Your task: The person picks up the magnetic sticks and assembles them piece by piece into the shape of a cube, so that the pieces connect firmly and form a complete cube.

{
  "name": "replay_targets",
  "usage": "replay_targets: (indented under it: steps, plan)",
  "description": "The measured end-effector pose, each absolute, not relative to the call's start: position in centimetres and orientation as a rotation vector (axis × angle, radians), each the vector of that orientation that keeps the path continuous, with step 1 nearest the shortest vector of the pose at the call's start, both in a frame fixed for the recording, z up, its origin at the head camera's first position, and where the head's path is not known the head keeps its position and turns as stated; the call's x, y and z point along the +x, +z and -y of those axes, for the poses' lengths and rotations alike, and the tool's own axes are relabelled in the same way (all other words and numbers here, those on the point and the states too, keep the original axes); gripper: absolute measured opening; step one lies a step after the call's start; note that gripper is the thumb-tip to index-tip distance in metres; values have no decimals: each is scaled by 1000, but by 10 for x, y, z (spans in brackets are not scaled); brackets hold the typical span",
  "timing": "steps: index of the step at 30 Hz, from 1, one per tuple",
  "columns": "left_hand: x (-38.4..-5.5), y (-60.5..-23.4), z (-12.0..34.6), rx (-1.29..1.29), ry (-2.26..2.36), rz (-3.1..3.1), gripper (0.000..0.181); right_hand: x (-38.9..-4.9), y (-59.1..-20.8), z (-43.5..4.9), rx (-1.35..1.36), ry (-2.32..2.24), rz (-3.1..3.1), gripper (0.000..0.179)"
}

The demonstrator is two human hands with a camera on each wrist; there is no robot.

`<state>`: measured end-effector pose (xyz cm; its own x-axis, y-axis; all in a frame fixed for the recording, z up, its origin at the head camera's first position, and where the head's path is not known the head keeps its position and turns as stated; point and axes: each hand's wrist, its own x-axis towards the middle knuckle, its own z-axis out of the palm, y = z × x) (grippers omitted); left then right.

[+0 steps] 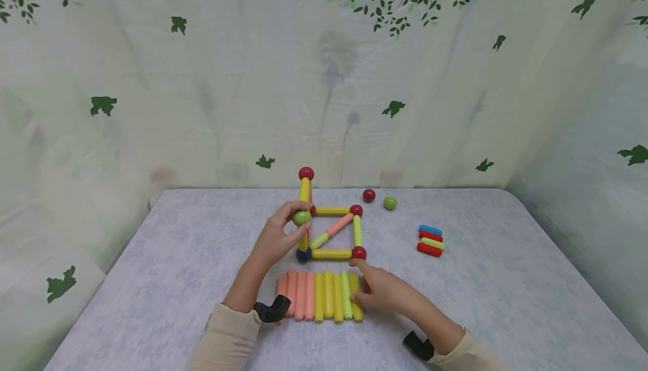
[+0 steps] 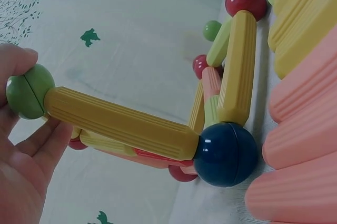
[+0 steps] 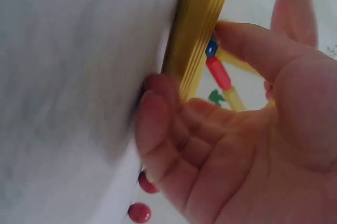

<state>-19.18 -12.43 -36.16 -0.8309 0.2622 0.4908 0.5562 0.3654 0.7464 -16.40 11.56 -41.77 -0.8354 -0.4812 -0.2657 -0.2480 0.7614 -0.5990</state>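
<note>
My left hand (image 1: 280, 231) pinches a green ball (image 2: 30, 91) between thumb and fingers. The ball tops an upright yellow stick (image 2: 124, 121) rising from a dark blue ball (image 2: 225, 154). These belong to a ball-and-stick frame whose base has yellow sticks (image 1: 331, 254), a light green stick (image 1: 358, 230), red corner balls (image 1: 359, 253) and a pink and light green diagonal. Beside the frame, my right hand (image 1: 387, 289) touches the rightmost yellow stick (image 3: 197, 29) of a row, thumb at its side, fingers loosely bent near the table. The index fingertip is close to the front red ball.
The row of pink sticks (image 1: 300, 295), yellow and light green sticks lies in front of the frame. Behind it sit a loose red ball (image 1: 369, 195) and green ball (image 1: 390, 203). Short blue, red and light green sticks (image 1: 430, 241) lie at the right.
</note>
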Motion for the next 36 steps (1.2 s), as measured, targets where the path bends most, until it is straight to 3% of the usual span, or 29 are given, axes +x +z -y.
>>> replay_targets:
  steps: [6, 11, 15, 21, 36]
  plan:
    - [-185, -355, 124, -678, -1427, 2362, 32, -153, -418, -105, -445, -614, -2612, 60]
    - [-186, -355, 126, -685, -1443, 2356, 35, -162, -404, -108, -412, -720, -2716, 33]
    - [-188, -356, 127, -704, -1460, 2353, 37, -180, -389, -110, -562, -993, -2751, 20]
    - [-190, -358, 129, -719, -1503, 2347, 36, -204, -369, -99, -744, -1314, -2742, 25]
    - [-200, -371, 131, -773, -1532, 2306, 36, -222, -361, -88, -904, -1390, -2732, 28]
